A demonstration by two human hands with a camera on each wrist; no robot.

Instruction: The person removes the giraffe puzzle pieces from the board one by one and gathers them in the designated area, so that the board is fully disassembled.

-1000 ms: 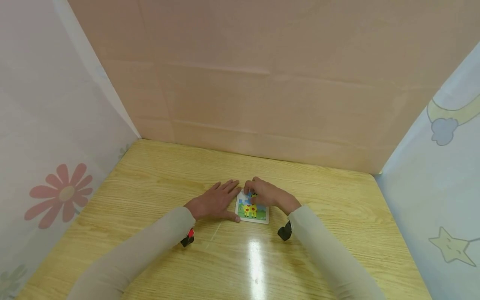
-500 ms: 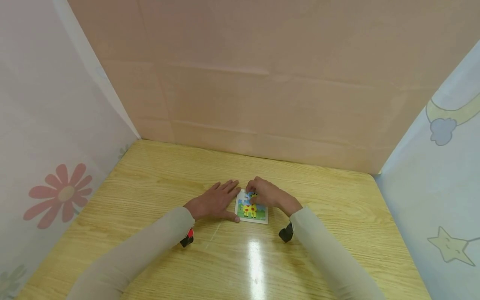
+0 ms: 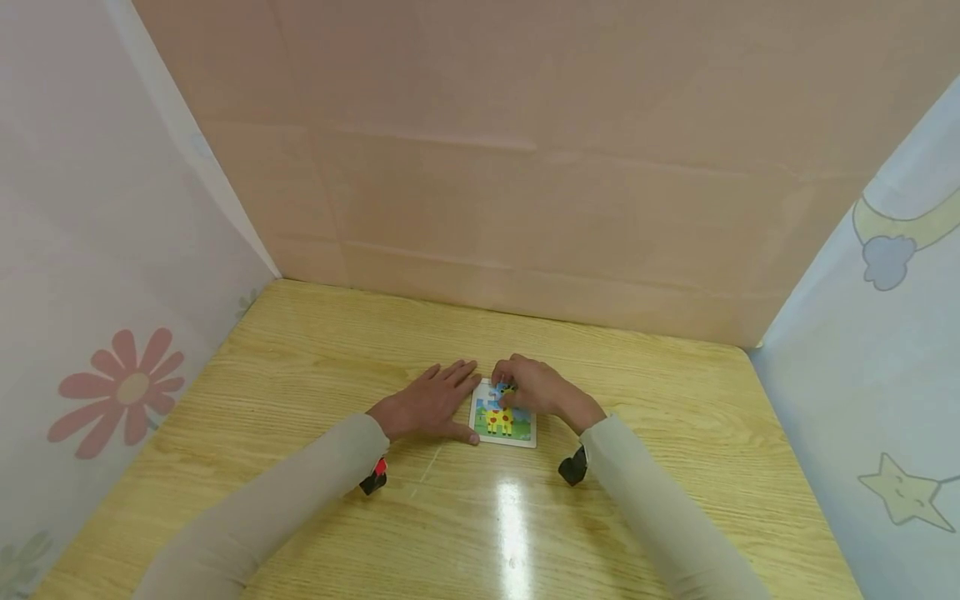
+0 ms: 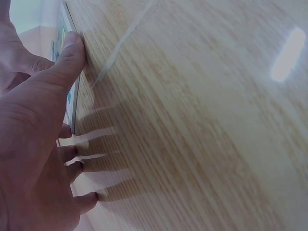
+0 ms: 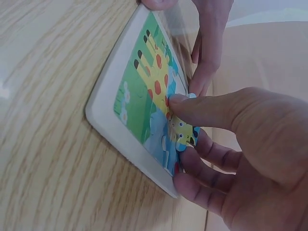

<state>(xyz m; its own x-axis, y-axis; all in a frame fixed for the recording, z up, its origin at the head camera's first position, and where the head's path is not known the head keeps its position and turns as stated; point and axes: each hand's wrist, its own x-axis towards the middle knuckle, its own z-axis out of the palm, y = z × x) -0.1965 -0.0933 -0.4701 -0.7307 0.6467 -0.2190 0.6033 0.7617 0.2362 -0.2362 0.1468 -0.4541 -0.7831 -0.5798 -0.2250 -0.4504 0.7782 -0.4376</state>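
A plain brownish backdrop [image 3: 480, 183] is standing behind the wooden worktop [image 3: 637, 367], which is carrying everything in hand. On it the left hand [image 3: 435, 406] is lying spread, its fingers straight and wide, holding nothing; its thumb is resting at the near left corner of the puzzle board [image 5: 102, 108], while its other fingertips are meeting the worktop by the left edge. The right hand [image 3: 538, 387] is reaching over the board's far right part, its fingers [image 5: 207, 111] closing narrowly in a pinch.

The board is lying flat between the hands, its giraffe body [image 3: 499, 422] showing complete with its legs toward the person, and a bare white patch is showing at the far left. The giraffe-head piece [image 5: 183, 131] is sitting between right thumb and fingertips, above the board and seemingly tilting.

The step in hand is apparently fitting this piece above the body. The next move is probably calling for lining up its tabs, levelling it and pressing it down, with the left hand bracing the board against sliding.
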